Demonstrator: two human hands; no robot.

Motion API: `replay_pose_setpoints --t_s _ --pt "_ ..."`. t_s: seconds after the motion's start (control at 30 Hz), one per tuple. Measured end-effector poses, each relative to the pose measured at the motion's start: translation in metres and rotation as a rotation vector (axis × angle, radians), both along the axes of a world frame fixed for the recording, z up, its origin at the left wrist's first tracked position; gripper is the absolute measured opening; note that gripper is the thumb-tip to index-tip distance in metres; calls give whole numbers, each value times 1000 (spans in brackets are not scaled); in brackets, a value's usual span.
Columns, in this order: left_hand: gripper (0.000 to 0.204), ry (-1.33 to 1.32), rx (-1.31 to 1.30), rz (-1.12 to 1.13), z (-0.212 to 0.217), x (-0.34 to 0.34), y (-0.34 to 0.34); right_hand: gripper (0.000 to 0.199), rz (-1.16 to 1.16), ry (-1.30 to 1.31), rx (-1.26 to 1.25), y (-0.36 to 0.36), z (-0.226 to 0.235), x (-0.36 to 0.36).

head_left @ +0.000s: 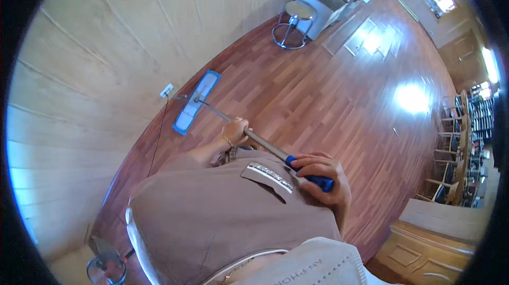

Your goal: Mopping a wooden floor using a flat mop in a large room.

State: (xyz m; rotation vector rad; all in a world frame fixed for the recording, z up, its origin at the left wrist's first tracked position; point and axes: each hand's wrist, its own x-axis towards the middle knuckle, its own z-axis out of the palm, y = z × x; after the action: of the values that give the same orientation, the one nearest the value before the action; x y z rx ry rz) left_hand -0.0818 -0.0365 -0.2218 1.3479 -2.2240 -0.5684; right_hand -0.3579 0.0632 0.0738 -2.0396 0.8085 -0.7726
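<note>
I hold a flat mop with both hands. Its blue and white pad (195,101) lies on the reddish wood floor (328,104) close to the pale wall. The metal pole (265,145) runs from the pad back toward me. My left hand (235,131) grips the pole partway down. My right hand (322,178) is closed on the blue grip at the pole's upper end, in front of my brown shirt.
A wall socket (166,90) with a black cord sits by the mop pad. A round stool (292,24) and a white cabinet (323,0) stand farther along the wall. Wooden chairs (455,142) line the right side; a wooden counter (429,242) is at lower right. A small fan (106,269) stands at lower left.
</note>
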Motion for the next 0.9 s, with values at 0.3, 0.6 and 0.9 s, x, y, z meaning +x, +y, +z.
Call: replay_pose_setpoints --t_s 0.3,0.6,0.9 --pt "31 2 68 -130 58 -53 8 27 21 187 -332 33 67 -5" --pt "42 172 90 -381 80 -114 23 32 185 113 -622 44 103 29" --pt "25 51 620 -637 171 -123 32 27 400 -103 -444 15 101 72"
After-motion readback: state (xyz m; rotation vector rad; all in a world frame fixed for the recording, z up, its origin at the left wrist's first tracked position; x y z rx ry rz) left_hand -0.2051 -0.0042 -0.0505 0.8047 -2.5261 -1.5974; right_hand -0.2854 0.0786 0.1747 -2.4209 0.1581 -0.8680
